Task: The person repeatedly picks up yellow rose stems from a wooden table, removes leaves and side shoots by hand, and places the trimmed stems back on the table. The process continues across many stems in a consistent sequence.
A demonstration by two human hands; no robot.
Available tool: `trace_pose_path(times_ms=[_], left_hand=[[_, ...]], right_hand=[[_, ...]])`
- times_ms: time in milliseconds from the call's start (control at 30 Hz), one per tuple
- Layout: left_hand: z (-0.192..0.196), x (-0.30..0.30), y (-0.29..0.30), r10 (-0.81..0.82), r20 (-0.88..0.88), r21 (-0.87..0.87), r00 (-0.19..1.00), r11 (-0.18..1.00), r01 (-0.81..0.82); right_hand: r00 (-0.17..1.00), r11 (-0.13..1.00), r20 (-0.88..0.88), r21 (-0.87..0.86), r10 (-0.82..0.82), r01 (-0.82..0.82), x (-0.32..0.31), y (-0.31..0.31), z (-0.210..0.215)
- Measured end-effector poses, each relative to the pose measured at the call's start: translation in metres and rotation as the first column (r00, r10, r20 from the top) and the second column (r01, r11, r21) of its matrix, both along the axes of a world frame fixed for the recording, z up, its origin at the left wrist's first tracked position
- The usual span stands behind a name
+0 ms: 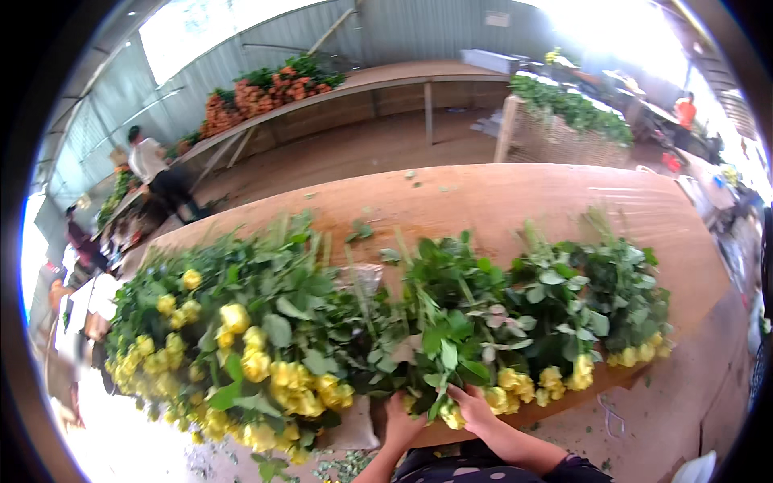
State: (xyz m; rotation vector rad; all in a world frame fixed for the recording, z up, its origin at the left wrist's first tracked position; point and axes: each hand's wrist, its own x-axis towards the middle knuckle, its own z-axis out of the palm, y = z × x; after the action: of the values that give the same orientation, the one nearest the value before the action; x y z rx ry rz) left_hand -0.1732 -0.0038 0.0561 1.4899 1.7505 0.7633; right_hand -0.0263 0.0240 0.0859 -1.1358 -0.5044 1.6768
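Observation:
Yellow roses with green leaves lie in piles along the near edge of a wooden table, heads toward me. A big pile fills the left, a middle bunch lies in front of me, and a third bunch sits to the right. My left hand grips the lower leaves and stems of the middle bunch. My right hand closes around a yellow rose head and its leaves in the same bunch. Both forearms come up from the bottom edge.
A long bench at the back carries orange roses. A wicker-sided crate of greenery stands at the back right. A person in a white top works at the left, and another in orange is far right. Leaf scraps litter the floor.

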Motion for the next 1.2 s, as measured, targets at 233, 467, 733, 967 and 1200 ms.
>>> trace_pose_path(times_ms=[233, 467, 733, 967, 1200], left_hand=[[0.002, 0.019, -0.001, 0.033, -0.139, 0.068, 0.99, 0.997, -0.023], [0.005, 0.035, -0.001, 0.039, -0.131, 0.052, 0.991, 0.998, -0.032], [0.031, -0.002, -0.009, 0.082, 0.26, -0.037, 0.962, 0.997, -0.075], [0.014, -0.028, -0.021, 0.301, 0.781, -0.243, 0.547, 0.954, -0.177], [-0.009, -0.033, -0.011, 0.441, 0.878, -0.43, 0.184, 0.897, -0.098]], right_hand=[[0.945, 0.944, 0.181, 0.238, -0.273, 0.227, 0.121, 0.032, 0.086], [0.667, 0.949, 0.679, 0.169, -0.307, 0.265, 0.36, 0.016, 0.052], [0.042, 0.907, 0.925, -0.38, 0.379, 0.181, 0.42, 0.005, -0.041], [0.208, 0.896, 0.888, 0.435, -0.41, -0.09, 0.202, 0.01, 0.115], [0.302, 0.548, 0.946, 0.315, -0.117, -0.775, -0.042, 0.005, 0.048]])
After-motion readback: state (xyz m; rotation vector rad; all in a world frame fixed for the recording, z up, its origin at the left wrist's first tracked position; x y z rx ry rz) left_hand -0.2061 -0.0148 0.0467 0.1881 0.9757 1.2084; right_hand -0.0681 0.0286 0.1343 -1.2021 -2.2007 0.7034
